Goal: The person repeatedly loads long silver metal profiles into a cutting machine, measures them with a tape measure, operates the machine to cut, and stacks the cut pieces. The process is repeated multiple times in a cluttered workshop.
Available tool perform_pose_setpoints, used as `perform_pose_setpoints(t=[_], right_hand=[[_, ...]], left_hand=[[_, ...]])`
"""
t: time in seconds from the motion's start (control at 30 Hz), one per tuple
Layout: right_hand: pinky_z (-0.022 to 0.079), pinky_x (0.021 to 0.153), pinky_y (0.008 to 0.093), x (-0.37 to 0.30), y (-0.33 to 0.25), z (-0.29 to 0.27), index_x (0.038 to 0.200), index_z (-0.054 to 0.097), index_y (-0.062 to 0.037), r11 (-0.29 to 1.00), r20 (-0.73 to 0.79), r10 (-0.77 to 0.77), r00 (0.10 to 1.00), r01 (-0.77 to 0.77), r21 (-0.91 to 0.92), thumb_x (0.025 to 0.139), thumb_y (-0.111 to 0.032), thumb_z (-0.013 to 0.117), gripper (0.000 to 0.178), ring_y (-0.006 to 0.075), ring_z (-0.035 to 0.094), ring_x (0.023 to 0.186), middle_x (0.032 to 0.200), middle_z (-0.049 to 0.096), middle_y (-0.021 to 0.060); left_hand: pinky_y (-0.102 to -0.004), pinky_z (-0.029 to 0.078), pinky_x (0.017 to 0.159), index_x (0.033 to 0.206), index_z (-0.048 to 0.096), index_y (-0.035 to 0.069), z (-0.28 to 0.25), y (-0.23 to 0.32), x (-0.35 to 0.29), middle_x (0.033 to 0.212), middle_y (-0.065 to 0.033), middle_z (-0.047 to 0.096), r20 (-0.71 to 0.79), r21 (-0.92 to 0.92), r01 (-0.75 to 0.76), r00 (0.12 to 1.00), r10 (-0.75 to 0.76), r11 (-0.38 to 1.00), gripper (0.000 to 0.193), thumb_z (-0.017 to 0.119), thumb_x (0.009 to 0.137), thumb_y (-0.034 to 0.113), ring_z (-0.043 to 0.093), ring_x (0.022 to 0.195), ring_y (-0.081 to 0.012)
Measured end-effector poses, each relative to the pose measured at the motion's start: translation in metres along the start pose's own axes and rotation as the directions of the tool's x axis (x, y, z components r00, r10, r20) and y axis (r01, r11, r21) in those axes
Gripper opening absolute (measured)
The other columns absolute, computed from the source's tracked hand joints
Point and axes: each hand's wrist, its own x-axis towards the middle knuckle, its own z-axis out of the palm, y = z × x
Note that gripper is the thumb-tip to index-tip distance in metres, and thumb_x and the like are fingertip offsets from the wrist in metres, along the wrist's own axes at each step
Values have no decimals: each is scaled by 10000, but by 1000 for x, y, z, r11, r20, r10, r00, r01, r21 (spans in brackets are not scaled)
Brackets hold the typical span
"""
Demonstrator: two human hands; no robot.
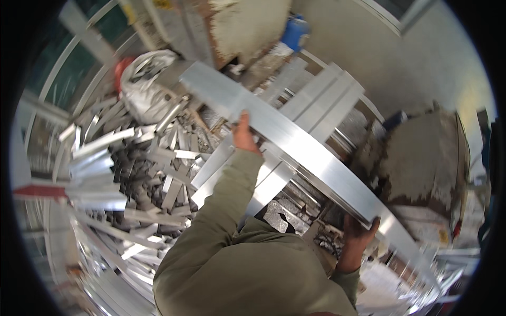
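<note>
Across the view from upper left to lower right runs a long, wide aluminium profile point(316, 152), flat and shiny, held up in both hands. My left hand point(244, 136) grips its near edge left of the middle, the thumb lying on the top face and the other fingers hidden underneath. Farther right, my right hand point(357, 237) is closed around the same near edge, its fingers partly under the metal. Below the profile lie several wide aluminium panels point(324, 100), side by side and partly covered by it.
A heap of aluminium offcuts point(158, 168) spreads over the left side. Beside it stands a white sack point(147, 89) full of scrap. Toward the back is a blue container point(295, 32). A large, worn brown-grey block point(421, 158) stands at the right, close to the profile.
</note>
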Motion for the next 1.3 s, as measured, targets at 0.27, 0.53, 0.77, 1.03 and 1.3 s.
perform_pose_setpoints(t=[0.27,0.53,0.77,1.03,1.3], right_hand=[[486,1140,577,3,36,42,1448,621,-132,997,-51,-33,998,29,-66,947,-533,818,671,361,592,1348,1430,632,134],[592,1019,547,58,75,22,1376,680,-111,980,133,-25,991,50,-193,1028,-551,730,564,358,701,1166,1310,737,139],[600,1034,543,69,66,19,1253,731,-65,990,167,100,981,-81,-117,1016,-504,765,500,341,724,1091,1178,776,116],[629,982,514,68,65,24,1280,730,-91,985,192,111,975,-82,-152,1002,-551,762,539,325,745,1092,1189,781,110],[628,952,490,79,76,20,1281,741,-102,937,216,89,972,-8,-349,1051,-641,653,592,329,750,1103,1158,801,123]], left_hand=[[-450,443,1228,1721,-28,-105,11,4,73,1659,-268,425,2,-112,-286,958,288,952,1286,906,926,284,526,1456,-351],[-455,313,1311,1707,124,-163,11,-21,157,1721,-369,301,-64,41,-395,915,397,918,1295,857,879,510,382,1573,-451],[-439,307,1323,1724,145,-136,8,-24,173,1761,-327,236,-203,97,-398,889,410,912,1235,862,894,429,352,1600,-396],[-461,384,1278,1781,218,55,35,0,137,1783,-256,179,-158,-106,-543,836,525,833,1030,810,973,294,364,1596,-384],[-463,348,1301,1789,253,135,32,-4,149,1813,-284,98,-189,267,-511,803,565,817,1012,824,970,300,334,1622,-410]])
